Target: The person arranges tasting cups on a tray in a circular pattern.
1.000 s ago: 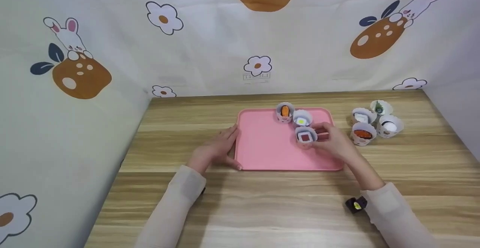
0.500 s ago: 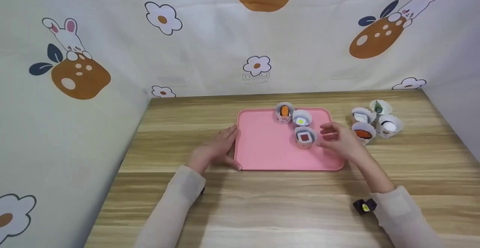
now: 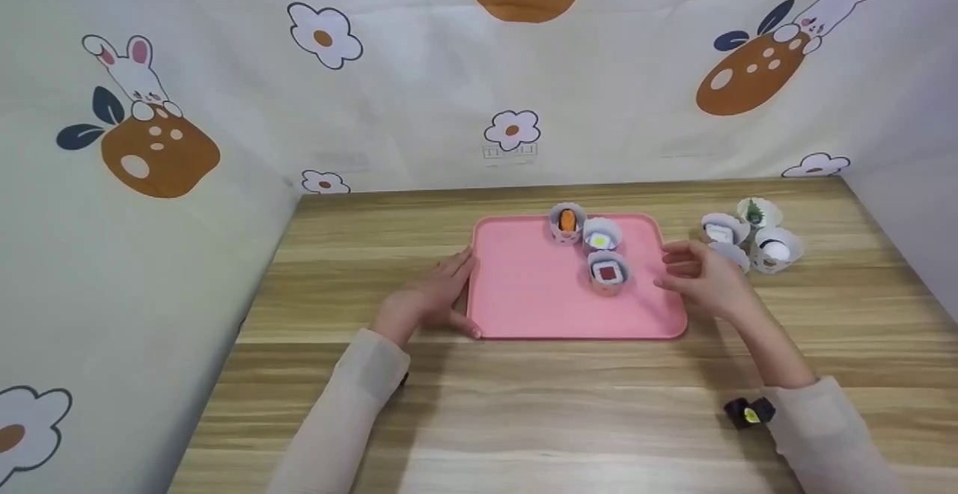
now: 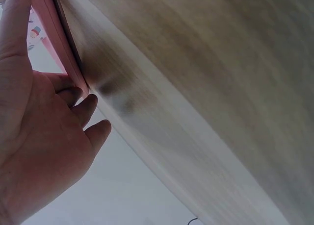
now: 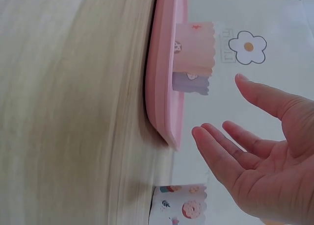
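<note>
My left hand point(image 3: 430, 296) lies along the left rim of a pink tray point(image 3: 524, 314), fingers stretched against its side and thumb at the near corner. Over the tray's right edge, my right hand point(image 3: 707, 281) is held with thumb and fingers apart, nothing between them. Three paper baking cups with toy-like sushi pieces stand on the tray. The nearest cup point(image 3: 608, 288) holds a white square roll with a red centre. Behind it are a cup point(image 3: 602, 228) with a yellow-centred white piece and a cup point(image 3: 566, 236) with an orange-topped piece.
Several more cups stand on the wooden table point(image 3: 584, 412) right of the tray: one with a green leaf point(image 3: 756, 214), one with a round white piece point(image 3: 776, 249), one with a white block point(image 3: 721, 232). Another cup point(image 3: 733, 253) is partly behind my right hand. Patterned cloth walls enclose the table.
My right hand has let go of the cup with the red-centred roll and moved right, partly covering the cup with the red-orange piece. The left hand has stayed at the tray's rim.
</note>
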The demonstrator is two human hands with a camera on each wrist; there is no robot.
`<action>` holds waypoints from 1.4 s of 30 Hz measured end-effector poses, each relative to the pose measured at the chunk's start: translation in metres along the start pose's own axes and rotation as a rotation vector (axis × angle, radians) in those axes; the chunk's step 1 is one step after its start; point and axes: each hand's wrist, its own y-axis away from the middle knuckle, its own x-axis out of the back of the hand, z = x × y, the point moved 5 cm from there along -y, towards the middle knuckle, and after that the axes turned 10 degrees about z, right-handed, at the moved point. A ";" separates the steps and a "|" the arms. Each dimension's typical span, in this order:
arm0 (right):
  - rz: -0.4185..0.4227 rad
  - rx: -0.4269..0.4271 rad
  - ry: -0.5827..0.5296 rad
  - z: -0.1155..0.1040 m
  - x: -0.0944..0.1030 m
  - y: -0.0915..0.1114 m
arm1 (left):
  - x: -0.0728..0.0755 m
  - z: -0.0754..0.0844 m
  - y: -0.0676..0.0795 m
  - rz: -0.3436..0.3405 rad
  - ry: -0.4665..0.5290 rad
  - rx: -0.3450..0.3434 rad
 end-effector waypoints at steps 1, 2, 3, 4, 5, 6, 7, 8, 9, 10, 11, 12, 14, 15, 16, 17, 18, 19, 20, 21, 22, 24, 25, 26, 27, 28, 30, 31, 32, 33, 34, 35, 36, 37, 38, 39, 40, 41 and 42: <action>0.004 0.005 -0.004 0.001 0.002 0.000 | 0.000 0.000 0.000 0.002 0.007 0.000; 0.010 0.009 -0.009 0.001 0.004 0.000 | 0.000 0.000 0.000 0.001 0.005 0.002; 0.014 0.011 -0.016 0.002 0.006 0.001 | 0.000 0.000 0.000 -0.001 0.002 0.003; 0.017 0.015 -0.025 0.003 0.008 0.001 | 0.000 0.000 0.000 -0.001 0.000 0.003; 0.021 0.018 -0.030 0.004 0.010 0.001 | 0.000 0.000 0.000 -0.002 -0.006 0.005; 0.026 0.025 -0.035 0.005 0.012 0.002 | 0.000 0.000 0.000 -0.002 -0.011 0.005; 0.030 0.031 -0.041 0.006 0.014 0.002 | 0.000 0.000 -0.001 -0.004 -0.019 0.007; 0.035 0.033 -0.043 0.007 0.016 0.002 | 0.000 -0.001 -0.001 -0.006 -0.023 0.011; 0.042 0.037 -0.037 0.008 0.018 0.003 | 0.000 -0.001 -0.001 -0.007 -0.021 0.011; 0.050 0.041 -0.033 0.009 0.020 0.004 | 0.000 -0.001 -0.001 -0.008 -0.017 0.012; 0.058 0.043 -0.028 0.010 0.022 0.004 | 0.000 -0.001 -0.002 -0.010 -0.015 0.014; 0.066 0.044 -0.024 0.011 0.024 0.005 | 0.000 -0.001 -0.002 -0.009 -0.011 0.014; 0.081 0.041 -0.016 0.012 0.027 0.006 | 0.000 -0.001 -0.002 -0.008 -0.006 0.013; 0.092 0.044 -0.016 0.013 0.029 0.006 | 0.000 -0.001 -0.001 -0.006 0.003 0.006; 0.098 0.046 -0.027 0.013 0.030 0.007 | 0.000 0.000 -0.001 -0.004 0.013 0.001; 0.105 0.049 -0.039 0.014 0.032 0.007 | 0.000 0.000 -0.001 -0.004 0.020 -0.003; 0.113 0.052 -0.050 0.014 0.033 0.008 | 0.000 0.000 0.000 -0.004 0.030 -0.005; 0.119 0.055 -0.063 0.015 0.035 0.008 | 0.000 0.000 0.000 -0.003 0.036 -0.008; 0.125 0.056 -0.075 0.015 0.037 0.009 | 0.000 0.000 0.000 -0.001 0.043 -0.010; 0.133 0.057 -0.084 0.016 0.039 0.009 | 0.000 0.000 0.000 -0.001 0.052 -0.009; 0.137 0.054 -0.091 0.017 0.041 0.010 | -0.001 0.000 0.000 0.000 0.054 -0.005; 0.150 0.053 -0.087 0.018 0.044 0.010 | -0.001 0.000 0.001 0.001 0.052 0.000; 0.156 0.054 -0.086 0.019 0.046 0.011 | 0.000 0.000 0.001 0.002 0.052 0.002; 0.162 0.055 -0.082 0.020 0.048 0.011 | 0.000 0.000 0.001 0.002 0.055 0.004; 0.167 0.057 -0.080 0.020 0.051 0.011 | 0.000 0.000 0.001 0.000 0.055 0.006; 0.171 0.059 -0.088 0.021 0.053 0.011 | 0.000 0.000 0.001 0.001 0.054 0.008; 0.176 0.056 -0.097 0.023 0.056 0.012 | 0.000 0.000 0.001 -0.001 0.052 0.015; 0.181 0.054 -0.097 0.024 0.058 0.013 | 0.000 0.000 0.001 -0.001 0.048 0.017; 0.186 0.052 -0.099 0.025 0.060 0.013 | 0.000 0.000 0.001 0.000 0.042 0.018; 0.194 0.049 -0.101 0.026 0.062 0.013 | 0.001 0.000 0.001 0.000 0.036 0.018; 0.204 0.046 -0.103 0.027 0.063 0.013 | 0.000 0.000 0.001 0.000 0.031 0.019; 0.213 0.042 -0.096 0.029 0.065 0.014 | 0.001 0.000 0.001 0.000 0.027 0.019; 0.226 0.036 -0.089 0.030 0.066 0.014 | 0.000 0.000 0.001 0.001 0.022 0.017; 0.240 0.030 -0.085 0.032 0.067 0.014 | 0.000 0.000 0.001 0.000 0.018 0.019; 0.252 0.024 -0.078 0.034 0.068 0.014 | 0.001 0.000 0.001 -0.002 0.018 0.020; 0.263 0.013 -0.066 0.036 0.069 0.014 | 0.000 -0.001 0.000 -0.004 0.017 0.023; 0.272 0.002 -0.054 0.038 0.070 0.014 | 0.000 -0.001 0.000 -0.004 0.016 0.023; 0.280 -0.010 -0.043 0.039 0.071 0.014 | 0.000 -0.001 0.001 -0.005 0.016 0.024; 0.289 -0.020 -0.035 0.040 0.072 0.014 | 0.000 0.000 0.001 -0.006 0.015 0.024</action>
